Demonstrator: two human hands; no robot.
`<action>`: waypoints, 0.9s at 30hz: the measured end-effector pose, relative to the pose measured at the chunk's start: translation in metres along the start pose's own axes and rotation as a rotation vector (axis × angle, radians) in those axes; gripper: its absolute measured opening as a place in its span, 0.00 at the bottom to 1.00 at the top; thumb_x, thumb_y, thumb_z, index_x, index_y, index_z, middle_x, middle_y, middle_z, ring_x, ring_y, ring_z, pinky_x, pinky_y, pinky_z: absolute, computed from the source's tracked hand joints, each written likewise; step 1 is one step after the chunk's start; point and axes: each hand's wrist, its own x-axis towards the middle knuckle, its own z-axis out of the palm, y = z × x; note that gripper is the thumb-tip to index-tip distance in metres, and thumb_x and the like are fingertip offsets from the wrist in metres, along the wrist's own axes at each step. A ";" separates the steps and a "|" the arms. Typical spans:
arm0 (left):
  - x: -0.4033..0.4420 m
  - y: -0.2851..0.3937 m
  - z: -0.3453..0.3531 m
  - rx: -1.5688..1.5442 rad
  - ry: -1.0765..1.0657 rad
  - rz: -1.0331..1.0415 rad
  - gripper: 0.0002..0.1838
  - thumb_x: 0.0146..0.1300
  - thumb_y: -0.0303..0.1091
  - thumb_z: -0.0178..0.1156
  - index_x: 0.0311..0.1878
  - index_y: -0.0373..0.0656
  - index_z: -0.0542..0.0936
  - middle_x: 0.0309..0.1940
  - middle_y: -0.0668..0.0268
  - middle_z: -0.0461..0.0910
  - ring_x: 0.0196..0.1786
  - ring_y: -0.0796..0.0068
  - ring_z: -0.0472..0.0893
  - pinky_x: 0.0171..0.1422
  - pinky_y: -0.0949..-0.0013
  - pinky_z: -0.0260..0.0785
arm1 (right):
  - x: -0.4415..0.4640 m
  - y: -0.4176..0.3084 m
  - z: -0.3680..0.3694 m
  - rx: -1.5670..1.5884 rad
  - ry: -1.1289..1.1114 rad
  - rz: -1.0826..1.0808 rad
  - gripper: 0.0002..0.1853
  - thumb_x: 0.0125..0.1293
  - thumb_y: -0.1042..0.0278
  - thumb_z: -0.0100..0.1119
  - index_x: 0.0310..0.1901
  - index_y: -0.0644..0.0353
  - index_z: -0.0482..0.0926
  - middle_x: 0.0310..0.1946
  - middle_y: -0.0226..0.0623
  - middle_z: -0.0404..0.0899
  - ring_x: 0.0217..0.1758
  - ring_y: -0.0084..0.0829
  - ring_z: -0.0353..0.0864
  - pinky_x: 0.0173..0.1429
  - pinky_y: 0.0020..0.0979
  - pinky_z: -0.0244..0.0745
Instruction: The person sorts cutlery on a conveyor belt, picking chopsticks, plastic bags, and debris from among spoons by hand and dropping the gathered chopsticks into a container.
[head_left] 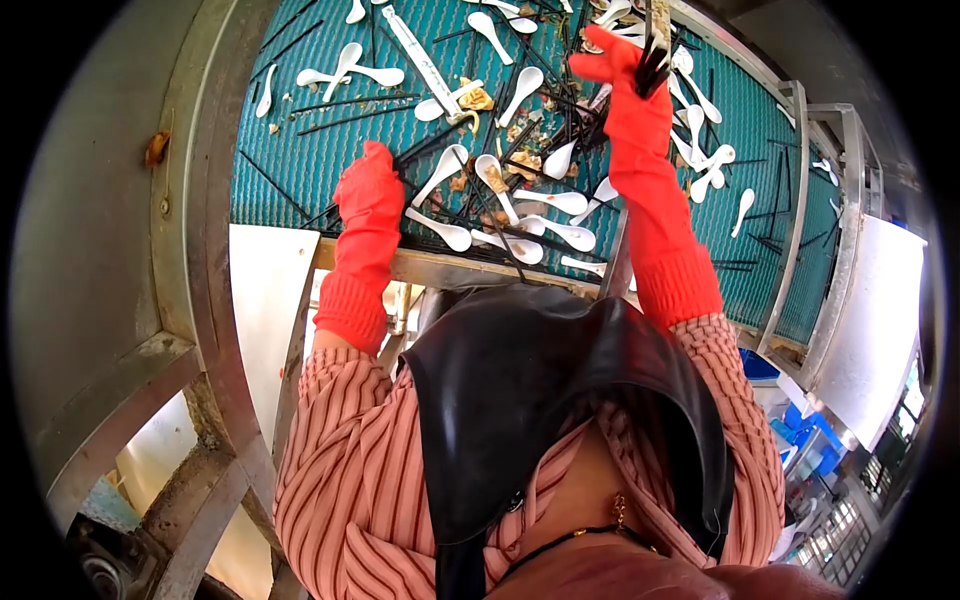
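Both my hands wear long red rubber gloves. My left hand [368, 190] is closed near the front edge of the belt, with black chopsticks [425, 145] sticking out past its knuckles. Farther up, my right hand [628, 85] grips a bundle of black chopsticks [652, 68], their ends together, while a finger or two point left. Between my hands lies a jumble of white soup spoons [440, 176], loose black chopsticks and food scraps [476, 95]. One spoon [492, 174] has brown residue in its bowl. A white printed paper strip [418, 62] lies farther back.
The ribbed green conveyor belt [330, 150] carries more spoons [742, 212] and chopsticks on both sides. Metal frame bars [798, 210] stand at the right, and a metal wall and post [205, 150] at the left. Blue containers [815, 435] sit low at the right.
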 end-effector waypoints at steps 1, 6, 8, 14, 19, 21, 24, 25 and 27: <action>0.011 0.001 0.006 -0.023 -0.007 -0.002 0.09 0.62 0.39 0.67 0.40 0.44 0.88 0.40 0.53 0.89 0.46 0.45 0.88 0.49 0.43 0.79 | 0.012 0.008 0.001 0.000 0.021 -0.019 0.18 0.83 0.64 0.50 0.66 0.61 0.78 0.62 0.56 0.84 0.56 0.47 0.90 0.62 0.47 0.85; 0.042 0.032 -0.002 -0.062 -0.122 -0.001 0.11 0.63 0.41 0.68 0.43 0.47 0.89 0.43 0.54 0.90 0.49 0.45 0.89 0.52 0.43 0.80 | 0.046 0.023 0.027 0.063 0.127 -0.010 0.23 0.85 0.55 0.47 0.68 0.63 0.77 0.61 0.52 0.85 0.55 0.47 0.90 0.61 0.48 0.87; 0.044 0.053 -0.018 -0.164 -0.173 -0.127 0.14 0.64 0.43 0.68 0.49 0.50 0.89 0.49 0.52 0.89 0.54 0.45 0.88 0.57 0.45 0.79 | 0.045 0.023 0.039 0.153 0.174 0.047 0.23 0.86 0.55 0.47 0.68 0.64 0.77 0.61 0.52 0.85 0.55 0.48 0.90 0.61 0.48 0.87; 0.051 0.076 0.048 -0.597 -0.056 -0.184 0.24 0.67 0.42 0.65 0.64 0.43 0.82 0.57 0.48 0.86 0.59 0.44 0.85 0.65 0.48 0.76 | 0.031 0.005 0.033 0.428 0.329 0.338 0.25 0.86 0.54 0.46 0.69 0.65 0.75 0.61 0.52 0.85 0.55 0.50 0.90 0.63 0.50 0.86; 0.046 0.097 0.065 -0.943 -0.107 -0.259 0.26 0.69 0.41 0.61 0.67 0.39 0.79 0.49 0.49 0.89 0.52 0.54 0.89 0.56 0.57 0.82 | 0.017 -0.022 0.026 0.411 0.297 0.840 0.28 0.86 0.51 0.44 0.69 0.69 0.74 0.58 0.48 0.86 0.51 0.43 0.91 0.62 0.46 0.89; 0.039 0.108 0.034 -1.077 -0.263 -0.292 0.21 0.70 0.41 0.63 0.60 0.38 0.81 0.40 0.57 0.87 0.37 0.66 0.85 0.36 0.63 0.76 | 0.004 -0.028 0.026 0.433 0.248 1.037 0.28 0.86 0.50 0.43 0.68 0.70 0.75 0.56 0.46 0.87 0.49 0.39 0.91 0.60 0.44 0.90; 0.053 0.099 0.065 -1.158 -0.246 -0.206 0.14 0.70 0.41 0.65 0.48 0.39 0.82 0.30 0.65 0.83 0.29 0.72 0.82 0.28 0.66 0.72 | -0.032 -0.018 0.028 0.505 0.204 1.239 0.27 0.86 0.52 0.43 0.67 0.70 0.76 0.53 0.43 0.89 0.47 0.37 0.92 0.59 0.41 0.91; 0.057 0.093 0.065 -1.177 -0.257 -0.182 0.13 0.70 0.42 0.65 0.44 0.40 0.81 0.29 0.66 0.81 0.29 0.73 0.81 0.29 0.65 0.72 | -0.043 -0.017 0.029 0.503 0.240 1.271 0.27 0.86 0.53 0.43 0.67 0.70 0.77 0.53 0.43 0.89 0.47 0.36 0.92 0.59 0.40 0.91; 0.061 0.086 0.032 -1.224 -0.338 -0.160 0.14 0.69 0.44 0.67 0.38 0.42 0.79 0.26 0.68 0.78 0.28 0.74 0.79 0.30 0.65 0.72 | -0.055 -0.006 0.023 0.504 0.251 1.376 0.26 0.86 0.55 0.41 0.67 0.71 0.75 0.58 0.42 0.87 0.52 0.36 0.91 0.61 0.39 0.90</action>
